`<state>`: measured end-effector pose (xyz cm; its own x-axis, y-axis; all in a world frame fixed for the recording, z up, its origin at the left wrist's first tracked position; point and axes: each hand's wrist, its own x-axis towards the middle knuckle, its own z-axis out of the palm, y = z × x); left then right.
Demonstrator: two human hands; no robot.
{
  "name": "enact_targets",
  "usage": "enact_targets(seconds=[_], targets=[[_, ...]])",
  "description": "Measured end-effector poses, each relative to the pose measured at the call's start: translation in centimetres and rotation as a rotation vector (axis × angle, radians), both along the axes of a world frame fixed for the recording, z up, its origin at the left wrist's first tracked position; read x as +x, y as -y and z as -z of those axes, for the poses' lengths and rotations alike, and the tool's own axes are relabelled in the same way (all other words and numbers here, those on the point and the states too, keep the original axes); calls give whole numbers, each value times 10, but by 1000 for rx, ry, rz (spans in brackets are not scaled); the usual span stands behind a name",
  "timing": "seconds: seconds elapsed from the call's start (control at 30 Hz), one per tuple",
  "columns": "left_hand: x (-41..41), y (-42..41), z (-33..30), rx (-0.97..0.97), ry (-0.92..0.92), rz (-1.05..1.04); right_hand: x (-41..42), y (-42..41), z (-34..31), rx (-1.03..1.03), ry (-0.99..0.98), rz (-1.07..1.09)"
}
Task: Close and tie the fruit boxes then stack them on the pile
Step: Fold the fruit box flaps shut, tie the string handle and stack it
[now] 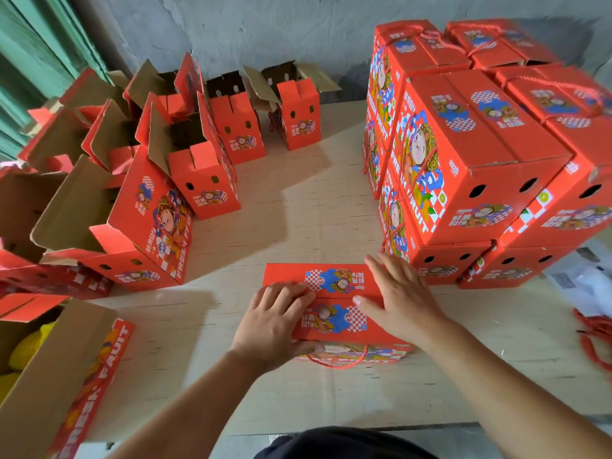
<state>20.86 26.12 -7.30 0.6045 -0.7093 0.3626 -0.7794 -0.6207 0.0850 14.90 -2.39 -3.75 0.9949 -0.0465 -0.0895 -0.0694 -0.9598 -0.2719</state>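
While our two hands press flat on its top flaps, the closed red printed cardboard fruit box (334, 303) stands on the pale cardboard-covered counter (298, 392) right in front of us. Our left hand (276, 321) lies with straight fingers over the left part of the lid, thumb down at the near edge; our right hand (397, 299) lies spread over the right part, so neither grip holds anything. A thin red twisted cord (337, 361) loops loose across the box's near face. At the near left an open red cardboard box (59, 376) shows yellow fruit inside. Farther left, a cluster of open red boxes with raised brown flaps (159, 180) stands on the counter. To the right, just beyond our right hand, rises the pile of closed red fruit boxes (480, 160), some with red cord handles, reaching back to the grey wall (265, 28).
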Motion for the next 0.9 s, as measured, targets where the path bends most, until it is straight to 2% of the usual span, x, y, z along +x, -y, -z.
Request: enact_targets(seconds=[0.13, 0.2, 0.27, 0.3, 0.37, 0.4, 0.43, 0.47, 0.5, 0.57, 0.6, 0.7, 0.77, 0.83, 0.9], targets=[[26, -6, -13, 112, 60, 71, 16, -6, -8, -143, 2, 102], [32, -10, -16, 138, -30, -84, 12, -13, -13, -195, -28, 182], [34, -10, -13, 129, -184, -312, 1, -16, -16, -109, -131, 244], [33, -6, -9, 59, -314, -397, -7, -20, -17, -49, -217, 256], [25, 11, -7, -280, -764, -507, -22, -31, -18, -4, -317, 225], [19, 22, -9, -480, -996, -514, -27, -37, -19, -18, -291, 213], [11, 32, -10, -642, -1151, -508, -28, -42, -20, -58, -203, 207], [3, 41, -11, -721, -1194, -485, -26, -46, -21, -108, -82, 202], [-4, 48, -10, -764, -1192, -461, -20, -49, -22, -125, 33, 189], [-13, 57, -4, -807, -1126, -473, -4, -56, -20, 2, 204, 84], [-14, 59, -2, -807, -1081, -485, 5, -61, -19, 38, 200, -19], [-12, 56, 6, -780, -1069, -528, 18, -78, -2, -94, 26, -237], [-12, 56, 6, -790, -1086, -556, 22, -76, 7, -132, -70, -260], [-13, 56, 5, -825, -1084, -573, 33, -72, 6, -87, -144, -289], [-14, 56, 6, -842, -1075, -582, 57, -69, -1, -26, -91, -278]])
